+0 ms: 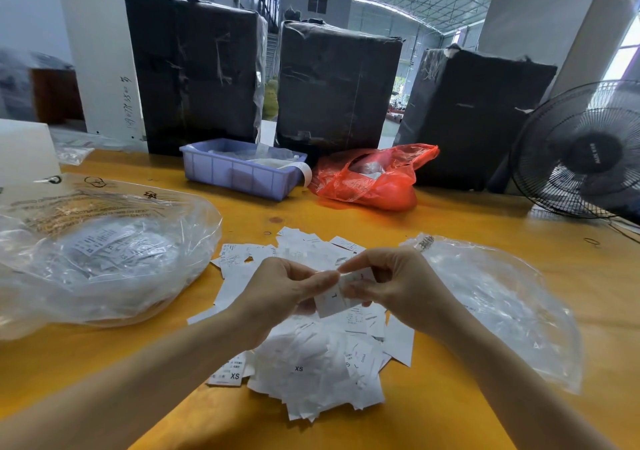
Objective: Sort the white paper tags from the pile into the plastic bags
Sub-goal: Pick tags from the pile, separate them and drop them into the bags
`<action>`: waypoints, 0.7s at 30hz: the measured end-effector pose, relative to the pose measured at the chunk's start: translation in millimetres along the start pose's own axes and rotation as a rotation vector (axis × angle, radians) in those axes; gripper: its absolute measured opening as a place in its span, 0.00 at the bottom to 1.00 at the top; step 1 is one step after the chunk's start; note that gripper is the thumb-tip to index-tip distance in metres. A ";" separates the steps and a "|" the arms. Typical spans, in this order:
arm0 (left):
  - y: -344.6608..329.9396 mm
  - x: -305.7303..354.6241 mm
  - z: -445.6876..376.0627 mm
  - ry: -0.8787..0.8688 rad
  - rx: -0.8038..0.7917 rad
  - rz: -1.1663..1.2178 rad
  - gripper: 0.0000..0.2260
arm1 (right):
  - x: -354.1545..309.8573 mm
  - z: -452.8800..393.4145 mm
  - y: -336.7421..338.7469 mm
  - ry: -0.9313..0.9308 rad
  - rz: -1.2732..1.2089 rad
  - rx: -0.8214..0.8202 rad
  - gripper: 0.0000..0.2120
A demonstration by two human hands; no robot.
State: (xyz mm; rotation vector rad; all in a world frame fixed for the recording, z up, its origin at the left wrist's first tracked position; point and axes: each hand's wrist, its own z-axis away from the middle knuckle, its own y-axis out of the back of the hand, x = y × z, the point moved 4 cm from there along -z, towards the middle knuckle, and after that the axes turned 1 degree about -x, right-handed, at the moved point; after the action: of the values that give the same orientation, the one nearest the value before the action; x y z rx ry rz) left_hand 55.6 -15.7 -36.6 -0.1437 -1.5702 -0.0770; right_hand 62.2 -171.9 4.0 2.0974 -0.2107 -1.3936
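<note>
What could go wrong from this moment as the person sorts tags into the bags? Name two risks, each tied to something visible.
1. The fan faces the loose pile of tags; if running, it might scatter them.
2. Both hands, left and right, pinch a small tag; it could land in the wrong clear bag, left or right.

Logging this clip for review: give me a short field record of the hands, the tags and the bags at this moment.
left hand: pinches the held tag
right hand: pinches the same tag
held tag: small white paper tag, above the pile
pile: loose white paper tags on the yellow wooden table
left bag: clear plastic bag, tags inside
right bag: clear plastic bag, contents unclear
behind: lilac plastic tray, red plastic bag
</note>
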 end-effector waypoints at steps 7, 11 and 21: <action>-6.7 -3.5 5.9 0.067 -0.016 0.166 0.12 | 0.4 0.6 -5.0 -0.007 0.113 0.061 0.23; -1.0 -7.7 2.1 0.120 0.130 0.264 0.16 | -5.6 2.7 -17.7 0.087 0.200 0.029 0.17; -1.2 -10.7 2.2 0.168 0.160 0.279 0.17 | -3.9 2.1 -24.6 0.033 -0.045 0.044 0.13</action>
State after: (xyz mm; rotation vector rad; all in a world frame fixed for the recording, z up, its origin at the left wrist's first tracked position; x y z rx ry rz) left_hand 53.2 -17.1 -47.3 -0.2235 -1.3694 0.2490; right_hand 54.0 -151.2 -7.3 2.1716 -0.1827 -1.3915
